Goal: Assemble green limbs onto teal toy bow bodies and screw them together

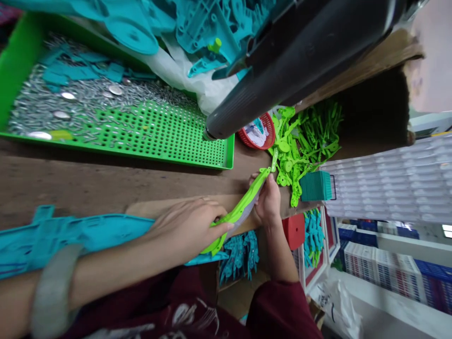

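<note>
A long, curved lime-green plastic piece [243, 202] with a greyish inner side slants between my two hands above the bench. My left hand [192, 221], palm down, grips its lower end, with the thumb along the near side. At the upper end, my right hand [269, 197] pinches the piece between thumb and fingers. Under my left forearm lies a large teal plastic moulding [106, 230], partly covered by the arm. Just beyond my right hand spreads a heap of lime-green plastic parts [287, 150].
A green perforated tray [169, 157] holds many screws [84, 103]. A dark screwdriver-like tool [268, 80] hangs above. Behind are teal mouldings [208, 28]; to the right, a red basket [270, 134], a cardboard box [374, 117], a teal block [316, 186] and a red block [294, 231].
</note>
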A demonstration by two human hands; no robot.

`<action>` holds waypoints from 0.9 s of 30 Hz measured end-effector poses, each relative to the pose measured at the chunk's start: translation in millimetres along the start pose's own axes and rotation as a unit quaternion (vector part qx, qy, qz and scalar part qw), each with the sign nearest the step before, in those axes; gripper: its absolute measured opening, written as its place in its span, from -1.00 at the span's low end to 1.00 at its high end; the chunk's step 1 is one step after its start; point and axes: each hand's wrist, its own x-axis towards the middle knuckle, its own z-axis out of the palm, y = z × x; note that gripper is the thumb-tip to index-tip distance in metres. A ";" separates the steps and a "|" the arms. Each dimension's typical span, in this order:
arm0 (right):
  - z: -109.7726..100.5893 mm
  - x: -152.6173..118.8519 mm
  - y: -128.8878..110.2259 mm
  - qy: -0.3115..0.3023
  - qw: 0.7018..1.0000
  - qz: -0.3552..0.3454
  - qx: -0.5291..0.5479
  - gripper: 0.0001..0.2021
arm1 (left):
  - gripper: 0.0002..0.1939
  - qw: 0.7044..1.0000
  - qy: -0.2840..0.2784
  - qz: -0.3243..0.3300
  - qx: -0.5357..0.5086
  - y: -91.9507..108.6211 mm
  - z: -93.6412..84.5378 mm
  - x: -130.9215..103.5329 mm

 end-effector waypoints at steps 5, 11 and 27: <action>2.6 17.3 8.4 0.044 0.997 -0.044 -0.044 -0.68 | -0.67 1.000 -0.016 0.003 0.002 1.1 -5.2 -0.1; -8.7 14.7 -21.1 0.027 0.984 -0.099 -0.143 -0.72 | -0.71 0.998 -0.023 0.009 0.052 10.2 -8.8 1.2; 123.1 54.5 -107.8 -0.341 0.910 -0.235 -0.025 -0.63 | -0.67 0.847 0.109 0.328 0.403 -50.4 -142.7 22.9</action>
